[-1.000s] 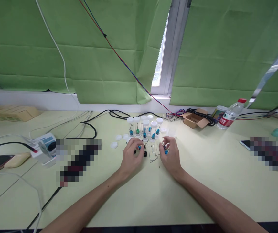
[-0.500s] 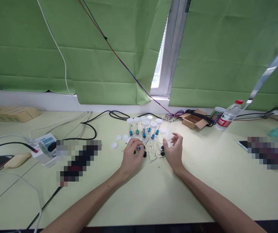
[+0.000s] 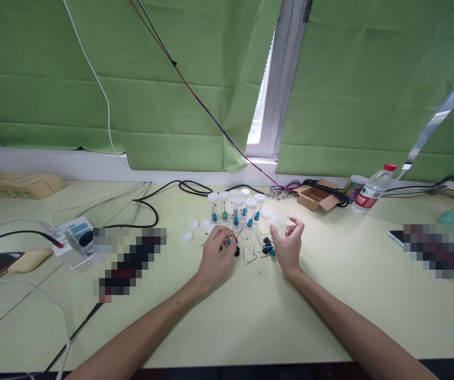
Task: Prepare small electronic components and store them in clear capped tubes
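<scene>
My left hand [image 3: 218, 252] rests low over the table with its fingers curled. A small blue part [image 3: 228, 241] shows at its fingertips, and a black round piece [image 3: 237, 252] sits by the thumb; what is pinched is hard to make out. Fingers and thumb apart, my right hand [image 3: 289, 245] is beside translucent pieces [image 3: 278, 221] and a cluster of black and blue parts [image 3: 268, 248]. Between the hands lie thin bent metal rods [image 3: 249, 257]. Behind them stand several clear tubes with white caps [image 3: 224, 206], holding blue or green pieces.
Loose white caps [image 3: 186, 237] lie left of the tubes. At the back are an open cardboard box [image 3: 316, 198], black cables [image 3: 189, 186] and a water bottle [image 3: 371, 190]. A power strip [image 3: 74, 240] and blurred dark object [image 3: 132, 264] are on the left.
My right hand has shifted slightly to the right, and a blue part now shows beside the black ones near it. My left hand keeps nearly the same pose.
</scene>
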`<act>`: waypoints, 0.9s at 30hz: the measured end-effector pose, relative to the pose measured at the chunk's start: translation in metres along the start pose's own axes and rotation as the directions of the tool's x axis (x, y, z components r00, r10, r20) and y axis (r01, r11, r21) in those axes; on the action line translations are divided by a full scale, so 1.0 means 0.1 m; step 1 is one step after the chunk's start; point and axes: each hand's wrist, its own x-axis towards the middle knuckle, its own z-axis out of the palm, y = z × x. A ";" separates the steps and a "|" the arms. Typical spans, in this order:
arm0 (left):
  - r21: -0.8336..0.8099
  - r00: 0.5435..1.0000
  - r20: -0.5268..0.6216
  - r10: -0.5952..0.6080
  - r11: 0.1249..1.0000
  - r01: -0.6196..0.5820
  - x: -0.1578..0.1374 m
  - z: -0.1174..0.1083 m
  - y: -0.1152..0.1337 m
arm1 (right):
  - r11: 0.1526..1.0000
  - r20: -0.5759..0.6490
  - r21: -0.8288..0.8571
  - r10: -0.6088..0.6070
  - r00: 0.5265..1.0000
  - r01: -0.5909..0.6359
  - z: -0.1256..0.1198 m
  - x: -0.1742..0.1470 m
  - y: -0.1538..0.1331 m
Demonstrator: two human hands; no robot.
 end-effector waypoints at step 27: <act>-0.010 0.995 -0.052 0.087 0.996 -0.088 0.00 -0.01 0.01 | 0.979 0.081 0.026 -0.202 0.976 0.201 -0.02 -0.24 -0.18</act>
